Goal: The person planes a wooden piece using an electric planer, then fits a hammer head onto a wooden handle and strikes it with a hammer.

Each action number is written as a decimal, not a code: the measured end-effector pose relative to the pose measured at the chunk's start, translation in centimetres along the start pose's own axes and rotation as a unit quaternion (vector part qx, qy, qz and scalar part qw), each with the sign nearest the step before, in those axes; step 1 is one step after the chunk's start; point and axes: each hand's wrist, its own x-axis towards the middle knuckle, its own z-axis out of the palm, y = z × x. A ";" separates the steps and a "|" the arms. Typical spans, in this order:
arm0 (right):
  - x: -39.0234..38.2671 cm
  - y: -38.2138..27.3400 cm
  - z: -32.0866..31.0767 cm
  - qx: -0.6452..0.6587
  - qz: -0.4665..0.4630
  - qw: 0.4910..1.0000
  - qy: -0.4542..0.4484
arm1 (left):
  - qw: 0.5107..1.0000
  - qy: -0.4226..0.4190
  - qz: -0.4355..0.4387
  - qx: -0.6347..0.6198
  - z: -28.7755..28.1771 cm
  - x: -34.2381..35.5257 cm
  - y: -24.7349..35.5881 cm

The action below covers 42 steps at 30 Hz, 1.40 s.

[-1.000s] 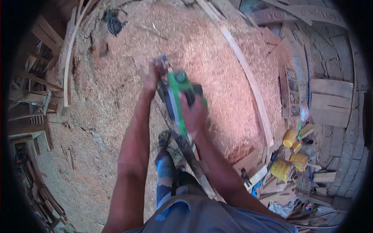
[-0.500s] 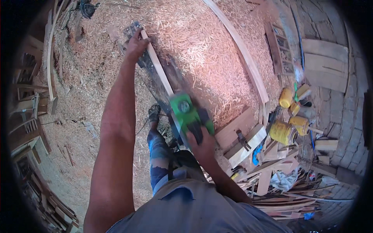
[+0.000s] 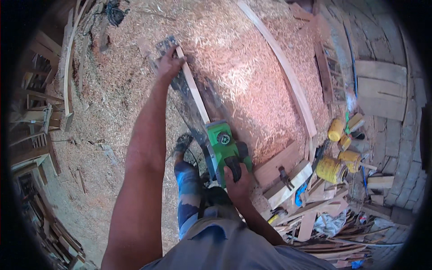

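Observation:
A narrow, pale wooden strip (image 3: pixel 194 88) lies along a dark, worn plank (image 3: pixel 185 96) just above the shavings. My left hand (image 3: pixel 170 67) grips the strip near its far end, thumb across one side and fingers on the other. At the near end sits a green electric hand planer (image 3: pixel 223 140) with a round dial on top, covering that part of the strip. My right hand (image 3: pixel 238 181) is wrapped round the planer's black rear handle. The planer's underside is hidden.
Wood shavings cover the floor. To the right lie a hammer (image 3: pixel 285 177) on a timber block (image 3: pixel 292 186), yellow containers (image 3: pixel 330 169) and a long curved board (image 3: pixel 282 58). Offcuts (image 3: pixel 308 225) pile up at the lower right; wooden frames (image 3: pixel 38 150) stand at the left.
The whole scene has shifted slightly down and to the right in the view. Both hands keep their grips, and the planer, blurred before, looks sharper; its place on the strip looks about the same.

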 end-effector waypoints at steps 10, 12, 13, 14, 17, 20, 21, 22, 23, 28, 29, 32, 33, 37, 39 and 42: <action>10.8 -8.7 3.5 0.009 -0.023 1.000 -0.002 | 0.999 0.016 0.008 0.032 -0.3 -0.7 -1.1; 13.2 -9.1 4.6 0.039 -0.025 0.999 0.016 | 0.999 -0.032 -0.005 0.028 -0.3 -0.9 -0.1; 14.5 -9.4 4.6 0.030 -0.028 0.999 0.022 | 0.999 -0.033 -0.003 0.017 -0.1 -1.0 1.7; 15.7 -10.1 4.6 -0.003 -0.047 0.998 0.033 | 0.991 -0.079 -0.088 -0.070 -0.4 -1.0 3.7; 18.9 -13.2 6.4 -0.009 -0.064 0.998 0.020 | 0.966 -0.052 -0.116 -0.227 -2.3 -1.7 4.8; 22.9 -15.6 8.7 -0.001 -0.063 0.998 0.021 | 0.934 0.044 -0.088 -0.345 -3.1 -3.4 4.2; 24.3 -16.5 9.7 -0.005 -0.076 0.996 0.037 | 0.913 0.082 -0.113 -0.382 -3.4 -4.2 4.2; 26.0 -17.4 10.5 -0.018 -0.068 0.996 0.050 | 0.912 0.079 -0.119 -0.386 -3.1 -5.1 4.5; 27.8 -18.3 11.1 -0.030 -0.061 0.996 0.063 | 0.911 0.086 -0.124 -0.383 -2.7 -5.9 5.1; 33.6 -21.6 12.4 0.042 -0.107 0.992 0.056 | 0.944 0.102 -0.112 -0.294 -1.3 -7.0 3.0; 33.9 -21.0 12.0 0.066 -0.093 0.993 0.021 | 0.943 0.093 -0.120 -0.296 -0.8 -6.9 2.9; 29.0 -19.0 10.2 0.098 -0.062 0.993 -0.021 | 0.954 0.070 -0.084 -0.278 -1.4 -6.4 2.8; 26.3 -17.9 8.6 0.102 -0.061 0.993 -0.020 | 0.957 0.062 -0.068 -0.274 -1.2 -6.1 2.9; 13.7 -10.9 2.4 0.109 -0.088 0.990 0.003 | 0.968 0.014 -0.093 -0.232 0.8 -3.4 1.2; 7.0 -6.8 0.0 0.055 -0.021 0.998 -0.033 | 0.983 0.015 -0.133 -0.126 1.5 -2.9 0.3; -1.5 1.2 -3.8 0.009 0.054 0.998 -0.042 | 0.990 0.085 -0.103 -0.034 4.0 -3.5 2.8</action>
